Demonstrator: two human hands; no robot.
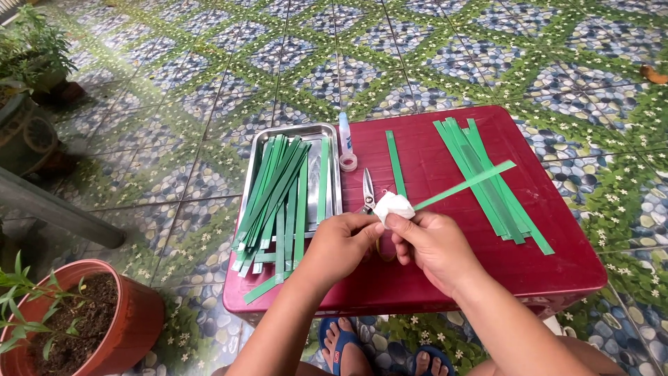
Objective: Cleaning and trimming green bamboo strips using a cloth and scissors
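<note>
My right hand (431, 244) pinches a white wad of cloth or tissue (393, 207) wrapped around one end of a long green paper strip (466, 182) that slants up to the right. My left hand (342, 240) meets it from the left, fingertips on the same wad and strip end. Both hands hover over the near middle of a dark red plastic table (550, 264). Scissors (367, 191) lie just behind my hands.
A steel tray (327, 132) on the table's left holds several green strips (275, 198). More green strips (487, 174) lie on the right, one single strip (395, 161) in the middle. A small glue bottle (346, 143) lies by the tray. A terracotta plant pot (104, 320) stands at lower left on the patterned tile floor.
</note>
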